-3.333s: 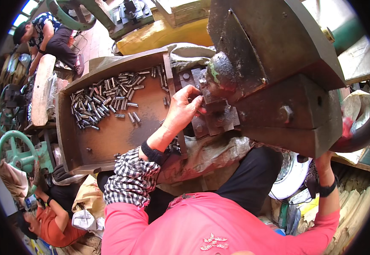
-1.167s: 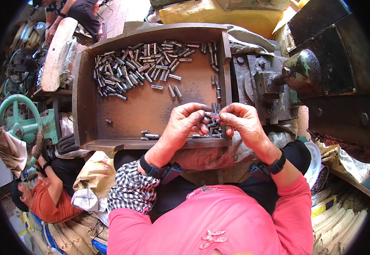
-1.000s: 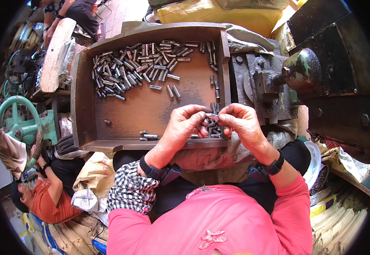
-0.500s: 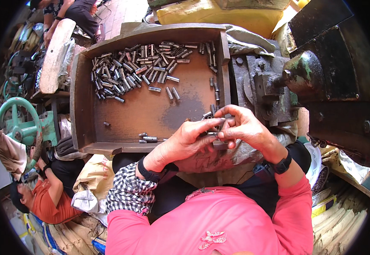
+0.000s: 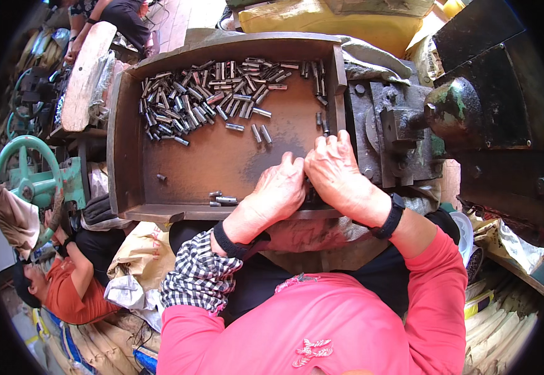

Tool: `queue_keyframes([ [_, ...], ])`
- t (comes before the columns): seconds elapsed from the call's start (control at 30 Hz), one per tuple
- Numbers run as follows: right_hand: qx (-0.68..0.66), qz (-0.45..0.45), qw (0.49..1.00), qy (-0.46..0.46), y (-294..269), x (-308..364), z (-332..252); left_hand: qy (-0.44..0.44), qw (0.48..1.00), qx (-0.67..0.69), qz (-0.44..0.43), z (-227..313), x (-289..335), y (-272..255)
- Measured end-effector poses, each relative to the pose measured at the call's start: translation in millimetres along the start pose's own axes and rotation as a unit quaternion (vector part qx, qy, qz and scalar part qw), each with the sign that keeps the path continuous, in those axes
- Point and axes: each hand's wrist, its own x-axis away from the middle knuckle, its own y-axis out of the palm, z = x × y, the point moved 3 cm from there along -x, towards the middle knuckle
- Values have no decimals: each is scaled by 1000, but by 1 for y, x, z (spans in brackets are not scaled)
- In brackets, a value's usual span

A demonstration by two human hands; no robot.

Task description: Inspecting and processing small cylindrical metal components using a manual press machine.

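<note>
Both hands are together over the near right corner of a wooden tray (image 5: 116,156). My left hand (image 5: 279,187) has its fingers curled down, backs of the knuckles up. Right beside it, almost touching, my right hand (image 5: 334,167) is also closed, its knuckles near the tray's right wall. Whatever the fingertips hold is hidden beneath the hands. Many short shiny metal tubes (image 5: 181,103) lie heaped in the far left and middle of the tray. Two loose tubes (image 5: 261,134) lie ahead of my left hand, and a few more (image 5: 225,200) lie near the front wall.
A heavy, dark, greasy machine (image 5: 453,112) stands right of the tray. To the left are a green handwheel (image 5: 27,181) with a cloth on it and a wooden board (image 5: 87,75). A person in an orange shirt (image 5: 78,290) is at lower left; another person (image 5: 125,25) is at far left.
Both hands have moved forward and lower, from above the tray's front edge down into its near right corner. Their fingers have turned downward. The view has shifted slightly.
</note>
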Motion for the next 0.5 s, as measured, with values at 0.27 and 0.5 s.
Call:
queue_keyframes([
  [0.27, -54, -32, 998, 21, 13, -13, 6, -7, 1000, -22, -10, -5, -7, 8],
  [0.5, -104, 78, 991, 17, 16, -10, 18, -3, 999, -36, 40, -4, -10, 5],
])
